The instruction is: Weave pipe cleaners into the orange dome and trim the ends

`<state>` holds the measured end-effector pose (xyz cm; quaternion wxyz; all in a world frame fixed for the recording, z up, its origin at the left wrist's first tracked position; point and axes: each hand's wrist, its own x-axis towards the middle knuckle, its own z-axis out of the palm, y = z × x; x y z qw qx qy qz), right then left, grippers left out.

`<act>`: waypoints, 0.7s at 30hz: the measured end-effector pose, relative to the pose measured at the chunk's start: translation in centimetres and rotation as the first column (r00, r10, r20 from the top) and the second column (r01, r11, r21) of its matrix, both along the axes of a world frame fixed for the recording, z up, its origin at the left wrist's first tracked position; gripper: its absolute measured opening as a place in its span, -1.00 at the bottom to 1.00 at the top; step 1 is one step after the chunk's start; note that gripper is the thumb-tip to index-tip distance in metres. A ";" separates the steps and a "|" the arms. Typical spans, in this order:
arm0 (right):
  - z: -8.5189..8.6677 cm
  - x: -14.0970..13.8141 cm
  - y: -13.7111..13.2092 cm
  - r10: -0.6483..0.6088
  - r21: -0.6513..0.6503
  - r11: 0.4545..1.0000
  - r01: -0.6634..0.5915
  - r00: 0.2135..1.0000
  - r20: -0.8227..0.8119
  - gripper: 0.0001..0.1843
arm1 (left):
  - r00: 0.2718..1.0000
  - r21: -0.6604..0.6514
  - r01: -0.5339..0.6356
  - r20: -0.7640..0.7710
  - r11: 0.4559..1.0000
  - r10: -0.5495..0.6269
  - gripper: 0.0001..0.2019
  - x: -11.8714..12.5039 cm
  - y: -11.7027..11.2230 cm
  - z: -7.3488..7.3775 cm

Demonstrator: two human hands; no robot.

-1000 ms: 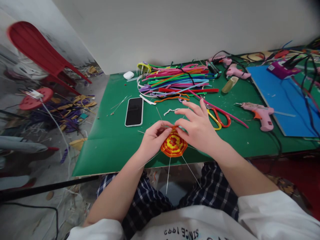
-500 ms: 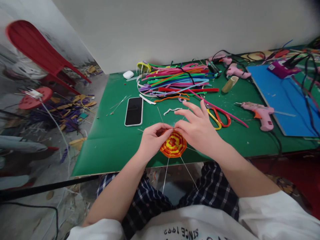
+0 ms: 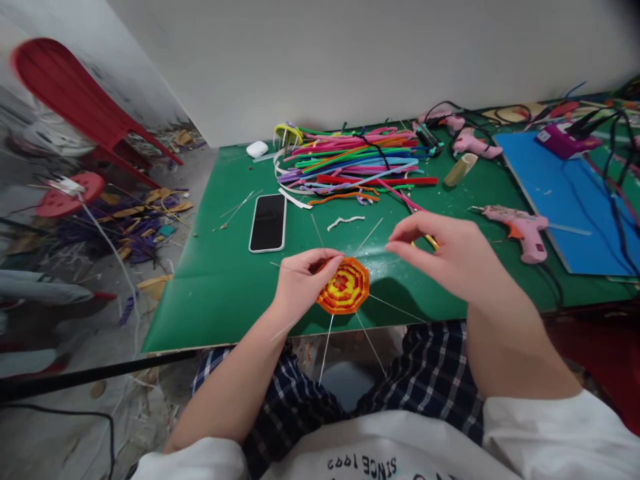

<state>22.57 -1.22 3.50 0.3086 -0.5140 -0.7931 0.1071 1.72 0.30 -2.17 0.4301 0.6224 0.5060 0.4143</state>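
Observation:
An orange, yellow and red octagonal disc (image 3: 345,285) of fuzzy pipe cleaner is wound in rings, with thin pale wire spokes jutting out all round. At its upper left edge my left hand (image 3: 306,277) pinches it between thumb and fingers. The disc hangs over the table's front edge, above my knees. To the right, apart from the disc, my right hand (image 3: 443,257) is raised with fingers curled and the tips of thumb and forefinger close together; whether anything is between them I cannot make out. It covers most of the scissors (image 3: 433,241) behind it.
A bundle of coloured pipe cleaners (image 3: 350,157) lies at the back of the green table (image 3: 220,287). A phone (image 3: 268,223) and a short white pipe cleaner (image 3: 345,221) lie nearer. On the right are a pink glue gun (image 3: 520,227) with a cord and a blue board (image 3: 565,200).
My right hand has left the disc's top edge and moved right, in front of the scissors. The disc has shifted slightly left, still in my left hand.

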 end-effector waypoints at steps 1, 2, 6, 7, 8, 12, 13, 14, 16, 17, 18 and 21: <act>-0.2 -0.5 -0.2 0.053 0.013 0.998 -0.054 0.997 0.054 -0.87 | 1.000 0.003 0.002 0.000 1.000 -0.002 -0.84 0.0 0.0 0.0; -0.5 -1.1 -0.4 0.100 0.024 0.994 -0.104 0.987 0.122 -0.87 | 1.000 0.002 0.006 0.002 1.000 -0.006 -0.83 0.1 0.0 -0.1; -1.9 -3.1 -0.6 0.076 0.060 0.993 -0.103 0.935 0.345 -0.80 | 0.999 -0.014 0.050 0.006 0.999 -0.050 -0.82 0.2 -0.1 -0.2; -2.1 -3.4 -0.6 0.062 0.052 0.995 -0.087 0.927 0.370 -0.78 | 0.998 -0.016 0.061 0.008 0.998 -0.061 -0.82 0.2 -0.1 -0.2; -2.3 -3.6 -0.5 0.049 0.045 0.996 -0.072 0.922 0.383 -0.77 | 0.997 -0.016 0.070 0.011 0.997 -0.070 -0.82 0.2 -0.2 -0.2; -2.6 -3.7 -0.3 0.010 0.058 0.998 -0.035 0.924 0.383 -0.75 | 0.991 -0.035 0.132 0.028 0.991 -0.131 -0.79 0.1 -0.3 -0.1; -2.6 -3.7 -0.3 0.003 0.066 0.997 -0.031 0.924 0.383 -0.76 | 0.988 -0.042 0.152 0.033 0.988 -0.151 -0.77 0.1 -0.3 0.0; -2.6 -3.6 -0.3 0.000 0.075 0.997 -0.031 0.922 0.387 -0.76 | 0.986 -0.047 0.166 0.036 0.985 -0.165 -0.75 0.2 -0.4 0.1; -2.7 -3.7 -0.3 0.005 0.090 0.995 -0.045 0.915 0.404 -0.79 | 0.985 -0.049 0.167 0.044 0.985 -0.164 -0.76 0.3 -0.4 0.1; -2.8 -3.7 -0.2 0.009 0.097 0.994 -0.053 0.911 0.412 -0.80 | 0.987 -0.046 0.154 0.046 0.987 -0.152 -0.78 0.4 -0.4 0.2; -2.8 -3.7 -0.2 0.013 0.106 0.992 -0.063 0.908 0.418 -0.81 | 0.989 -0.044 0.139 0.050 0.989 -0.137 -0.79 0.4 -0.4 0.2; -2.8 -3.7 -0.3 0.014 0.139 0.987 -0.079 0.907 0.421 -0.82 | 0.991 -0.051 0.113 0.080 0.992 -0.109 -0.80 0.6 -0.4 0.1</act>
